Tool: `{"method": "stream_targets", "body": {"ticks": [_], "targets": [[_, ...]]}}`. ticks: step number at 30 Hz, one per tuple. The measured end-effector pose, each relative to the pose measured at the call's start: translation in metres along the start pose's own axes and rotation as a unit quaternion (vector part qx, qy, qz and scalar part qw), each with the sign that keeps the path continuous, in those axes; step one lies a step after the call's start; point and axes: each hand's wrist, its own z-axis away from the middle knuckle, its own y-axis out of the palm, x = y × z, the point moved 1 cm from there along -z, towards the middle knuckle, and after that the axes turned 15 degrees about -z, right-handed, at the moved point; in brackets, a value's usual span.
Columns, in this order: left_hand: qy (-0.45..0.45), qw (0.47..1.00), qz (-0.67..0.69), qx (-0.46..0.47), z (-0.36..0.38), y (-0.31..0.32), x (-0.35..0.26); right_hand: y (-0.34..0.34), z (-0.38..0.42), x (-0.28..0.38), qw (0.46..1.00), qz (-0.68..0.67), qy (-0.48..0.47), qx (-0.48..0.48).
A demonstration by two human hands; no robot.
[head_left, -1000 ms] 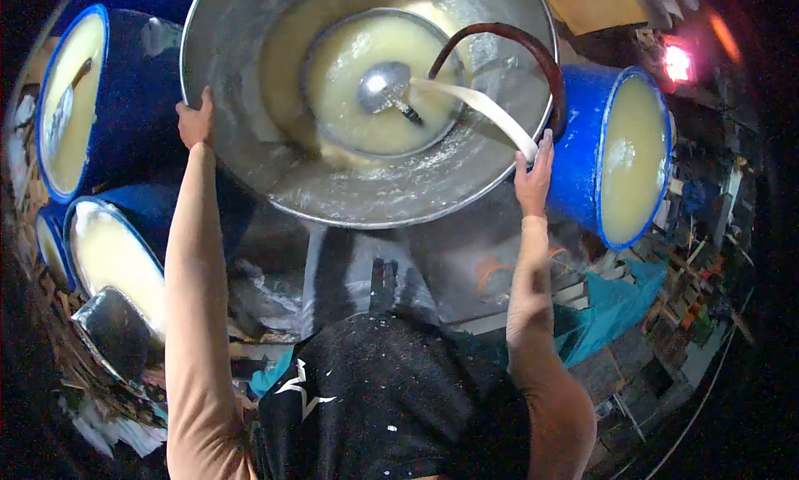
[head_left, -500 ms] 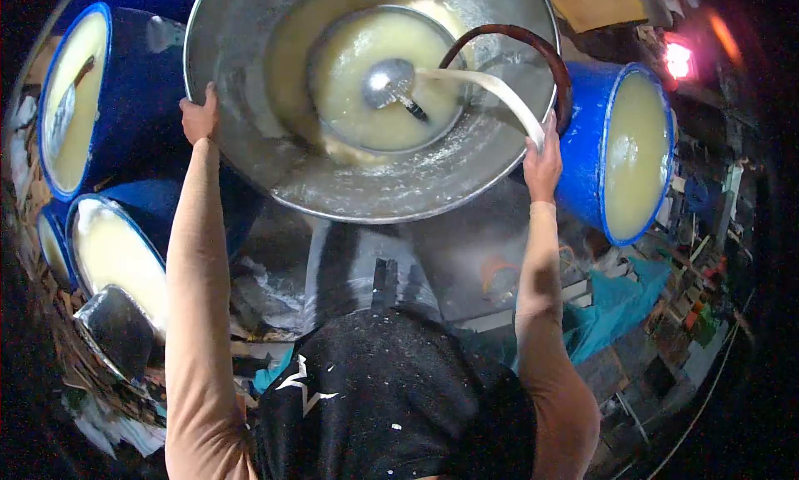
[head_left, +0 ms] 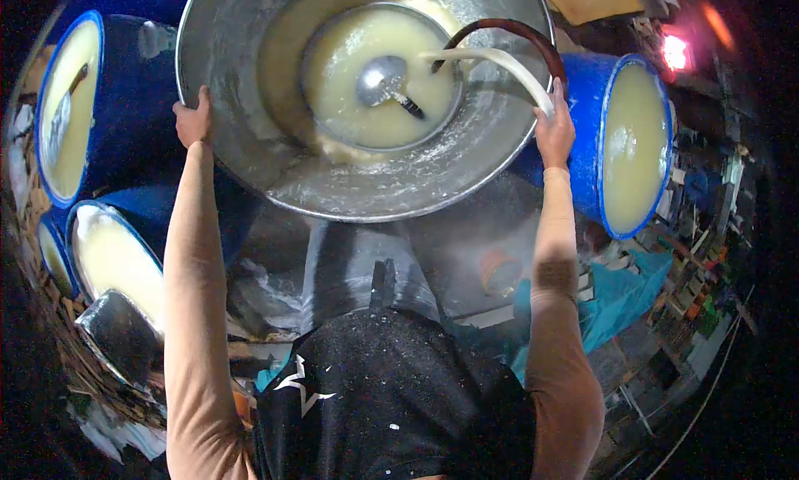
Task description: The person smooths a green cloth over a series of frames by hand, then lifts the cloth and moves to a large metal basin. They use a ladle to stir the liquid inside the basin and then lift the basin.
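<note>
A wide metal basin (head_left: pixel 366 185) of cloudy yellowish liquid stands in front of me. My left hand (head_left: pixel 193 121) grips its left rim. Over at the right rim, my right hand (head_left: pixel 554 135) is closed around a white hose (head_left: pixel 499 82), which arches into the basin. Just above that hand a dark brown hose (head_left: pixel 508 26) crosses the same rim and curves down towards the liquid. A round-bowled metal ladle (head_left: pixel 381 81) with a black handle end lies in the middle of the basin.
Blue barrels of pale liquid stand at the right (head_left: pixel 602 147), upper left (head_left: pixel 125 106) and lower left (head_left: pixel 137 201). A dark bucket (head_left: pixel 121 334) is tilted at the lower-left barrel. Teal sheeting (head_left: pixel 628 301) and scattered debris lie at right. A pink-red lamp (head_left: pixel 675 53) glows beyond.
My right hand has moved up and to the right along the rim, shifting the hose's held part with it. My left hand keeps its place on the rim. The view has shifted slightly.
</note>
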Motion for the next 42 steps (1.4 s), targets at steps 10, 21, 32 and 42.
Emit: {"method": "stream_targets", "body": {"ticks": [10,21,32,42], "targets": [[-0.013,1.000,-0.004,-0.009,0.003,-0.002,-0.004,-0.007,-0.004,0.005,0.999,0.004,0.028,0.021],[-0.015,1.000,0.007,-0.003,0.007,-0.008,-0.008,-0.010,-0.006,0.001,0.998,-0.008,0.031,0.046],[-0.012,1.000,0.015,0.010,0.011,-0.012,-0.008,-0.009,-0.008,0.003,0.999,-0.004,0.024,0.046],[-0.014,1.000,0.007,-0.003,0.011,-0.010,-0.009,-0.005,-0.006,0.008,0.999,0.006,0.040,0.028]]}}
